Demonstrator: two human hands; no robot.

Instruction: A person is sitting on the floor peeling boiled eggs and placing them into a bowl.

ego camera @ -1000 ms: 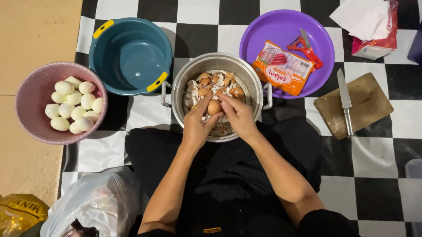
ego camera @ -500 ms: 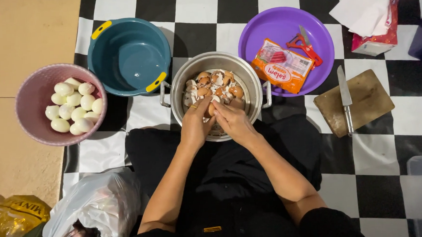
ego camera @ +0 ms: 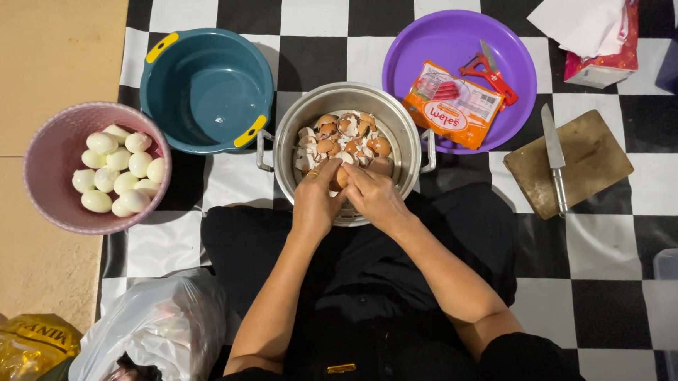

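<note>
Left hand [ego camera: 314,203], right hand [ego camera: 376,198] grip egg [ego camera: 341,176].

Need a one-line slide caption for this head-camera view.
Both hands, left hand and right hand, hold a brown egg over a metal pot of eggshells.

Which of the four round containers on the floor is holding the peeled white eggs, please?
The pink basket at far left, beside the teal tub; the steel pot holds brown shells, the purple bowl a packet.
</note>
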